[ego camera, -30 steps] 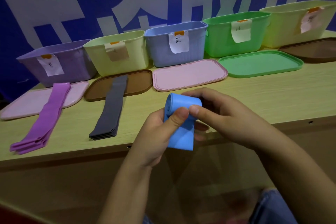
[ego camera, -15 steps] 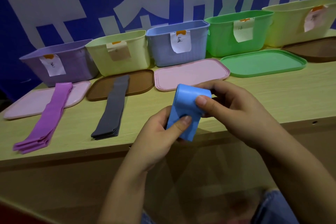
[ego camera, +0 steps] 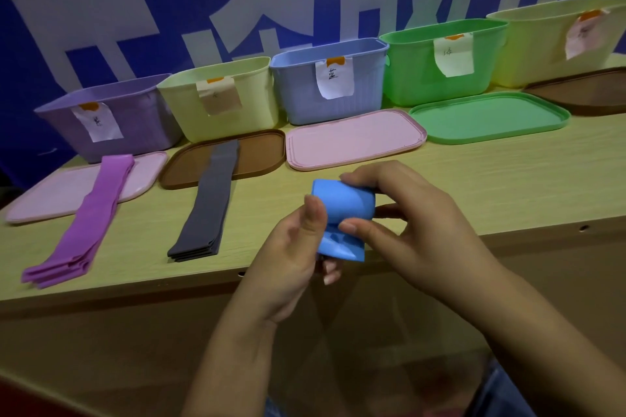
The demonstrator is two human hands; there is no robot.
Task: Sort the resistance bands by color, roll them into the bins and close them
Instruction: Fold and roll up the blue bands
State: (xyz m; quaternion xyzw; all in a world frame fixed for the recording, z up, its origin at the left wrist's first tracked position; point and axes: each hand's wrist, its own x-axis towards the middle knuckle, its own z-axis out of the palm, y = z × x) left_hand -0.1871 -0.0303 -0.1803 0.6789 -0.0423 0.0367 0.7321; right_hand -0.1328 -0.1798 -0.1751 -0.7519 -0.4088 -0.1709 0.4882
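A blue resistance band (ego camera: 342, 210), mostly rolled with a short tail hanging down, sits between both hands above the table's front edge. My left hand (ego camera: 291, 254) grips its left side, thumb on the roll. My right hand (ego camera: 416, 230) pinches the roll from the right with thumb and fingers. A stack of purple bands (ego camera: 84, 223) lies flat at the left, partly on a pink lid (ego camera: 50, 193). A stack of dark grey bands (ego camera: 210, 203) lies partly on a brown lid (ego camera: 261, 154). The blue bin (ego camera: 305, 91) stands open behind.
Open labelled bins line the back: purple (ego camera: 142, 118), pale yellow-green (ego camera: 250, 95), green (ego camera: 416, 71) and pale yellow (ego camera: 535, 44). A pink lid (ego camera: 355, 139), a green lid (ego camera: 491, 117) and a brown lid (ego camera: 582, 91) lie in front of them on the wooden table (ego camera: 474, 186).
The hanging tail of the blue band has grown shorter as both hands rolled it up; the roll is thicker and has shifted slightly right.
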